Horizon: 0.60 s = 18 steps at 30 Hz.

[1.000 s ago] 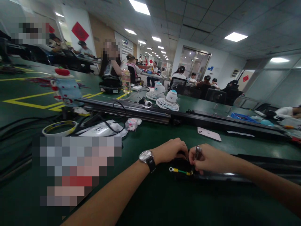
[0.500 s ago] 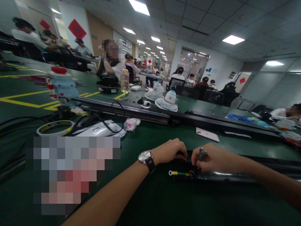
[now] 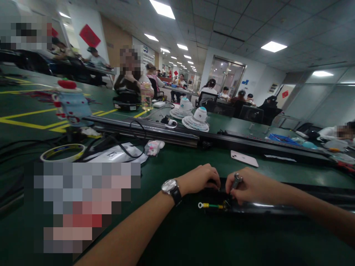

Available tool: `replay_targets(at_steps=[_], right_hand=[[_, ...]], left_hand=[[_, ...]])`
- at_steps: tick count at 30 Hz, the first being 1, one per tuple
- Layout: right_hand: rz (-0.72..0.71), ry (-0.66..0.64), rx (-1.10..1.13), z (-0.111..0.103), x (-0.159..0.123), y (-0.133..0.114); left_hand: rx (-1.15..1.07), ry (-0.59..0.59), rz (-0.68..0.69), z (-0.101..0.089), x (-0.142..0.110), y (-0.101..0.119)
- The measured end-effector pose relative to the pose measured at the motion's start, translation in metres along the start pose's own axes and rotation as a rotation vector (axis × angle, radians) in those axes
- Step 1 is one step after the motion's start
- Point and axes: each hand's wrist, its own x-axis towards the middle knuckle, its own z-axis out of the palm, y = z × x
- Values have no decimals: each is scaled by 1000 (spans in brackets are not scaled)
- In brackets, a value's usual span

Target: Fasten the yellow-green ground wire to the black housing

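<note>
My left hand [image 3: 200,178], with a watch [image 3: 171,187] on its wrist, is closed with bent fingers at the near end of a long black bar [image 3: 263,208]. What its fingertips pinch, if anything, is hidden. Close beside it, my right hand [image 3: 248,186] curls its fingers around a short silver metal piece [image 3: 236,180] with a wider top; its exact kind is unclear. Below the hands, a green-and-yellow wire with a ring terminal [image 3: 205,205] sticks out of the bar's end to the left.
Beyond the hands lie a pink phone [image 3: 244,158] and long dark rails [image 3: 222,139]. White fans [image 3: 196,120] stand behind the rails. At left are a tape roll [image 3: 63,152], black cables, a white bag [image 3: 116,153] and a blue cup [image 3: 72,105]. Several people sit farther off.
The hands, silver piece and bar stay almost the same. The whole view shifts slightly left. A person across the table has shifted their arm.
</note>
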Motion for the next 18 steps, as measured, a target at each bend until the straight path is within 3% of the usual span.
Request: replay_targets(at_steps=[18], right_hand=[[71, 22, 133, 8, 3, 7]], left_hand=[[3, 3, -4, 1, -1, -1]])
